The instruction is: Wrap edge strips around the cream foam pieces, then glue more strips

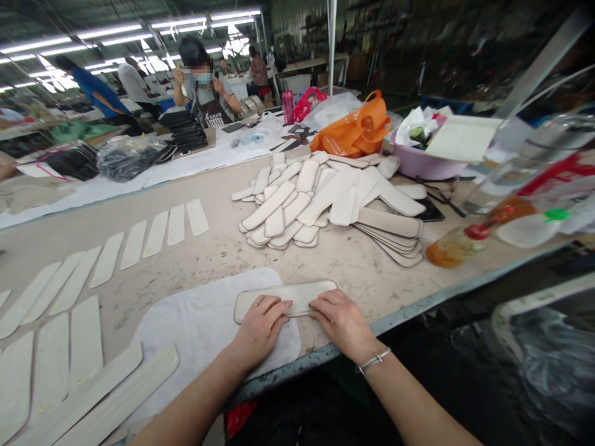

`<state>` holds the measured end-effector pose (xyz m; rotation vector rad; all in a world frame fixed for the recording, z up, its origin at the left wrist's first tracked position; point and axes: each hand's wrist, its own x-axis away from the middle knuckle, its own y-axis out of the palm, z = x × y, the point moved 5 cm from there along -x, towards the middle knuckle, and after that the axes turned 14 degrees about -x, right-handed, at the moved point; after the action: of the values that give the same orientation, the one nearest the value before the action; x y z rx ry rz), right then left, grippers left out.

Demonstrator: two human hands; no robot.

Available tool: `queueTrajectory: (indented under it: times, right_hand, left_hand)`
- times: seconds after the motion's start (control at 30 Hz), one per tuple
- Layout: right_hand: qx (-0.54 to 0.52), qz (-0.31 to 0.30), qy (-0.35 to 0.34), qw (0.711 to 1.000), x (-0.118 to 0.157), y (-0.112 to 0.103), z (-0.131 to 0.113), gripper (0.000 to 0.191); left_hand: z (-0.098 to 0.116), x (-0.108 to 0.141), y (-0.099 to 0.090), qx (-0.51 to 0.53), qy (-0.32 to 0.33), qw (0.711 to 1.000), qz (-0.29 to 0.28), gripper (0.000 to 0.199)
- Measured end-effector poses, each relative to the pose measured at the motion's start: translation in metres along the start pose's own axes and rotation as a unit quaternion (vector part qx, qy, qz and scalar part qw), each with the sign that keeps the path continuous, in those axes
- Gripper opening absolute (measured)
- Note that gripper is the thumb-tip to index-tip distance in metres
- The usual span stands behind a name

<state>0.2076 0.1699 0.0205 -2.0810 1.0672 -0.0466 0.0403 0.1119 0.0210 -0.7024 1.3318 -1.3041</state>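
Observation:
A flat off-white strip with rounded corners and a dark edge line (283, 292) lies partly on a white cloth (186, 316) near the table's front edge. My left hand (264, 322) has its bent fingers pressed together on the strip's left half, along the near edge. On the right end, my right hand (341, 316) holds the strip between thumb and fingers; the thumb is mostly hidden. Just beyond it is a loose heap of similar dark-edged strips (288, 198). Paler strips without a dark edge (132, 244) lie in rows at the left.
An orange bag (356, 133) and a lilac basin (418, 158) stand behind the heap. To the right are a jar with a red lid (458, 244) and a dark phone (430, 210). A masked co-worker (204, 87) sits across the table. Its metal edge (400, 316) runs close to my wrists.

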Motion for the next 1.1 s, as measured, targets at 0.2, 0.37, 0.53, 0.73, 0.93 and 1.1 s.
queueTrajectory:
  times: [0.2,0.37,0.53,0.73,0.93,1.1]
  right_hand:
    - [0.060,0.024,0.008,0.998,0.005,0.006,0.003,0.038]
    - [0.054,0.012,-0.023,0.998,0.005,0.011,0.003,0.024]
    - [0.049,0.026,-0.030,0.998,0.005,0.010,0.002,0.021]
    - [0.053,0.026,-0.041,0.997,0.006,0.011,-0.004,0.016]
    - [0.062,0.031,-0.036,0.997,0.007,0.012,-0.005,0.014]
    - [0.056,0.052,-0.043,0.996,0.008,0.010,-0.007,0.015]
  left_hand:
    - [0.004,-0.002,0.002,-0.040,0.030,0.998,-0.048,0.035]
    - [0.004,-0.002,0.003,-0.041,0.024,0.998,-0.047,0.035]
    - [0.005,-0.002,0.002,-0.039,0.026,0.998,-0.038,0.034]
    - [0.006,-0.003,0.001,-0.048,0.028,0.998,-0.024,0.034]
    - [0.006,-0.002,0.003,-0.039,0.033,0.998,-0.025,0.033]
    - [0.005,-0.001,0.001,-0.020,0.016,1.000,-0.010,0.028]
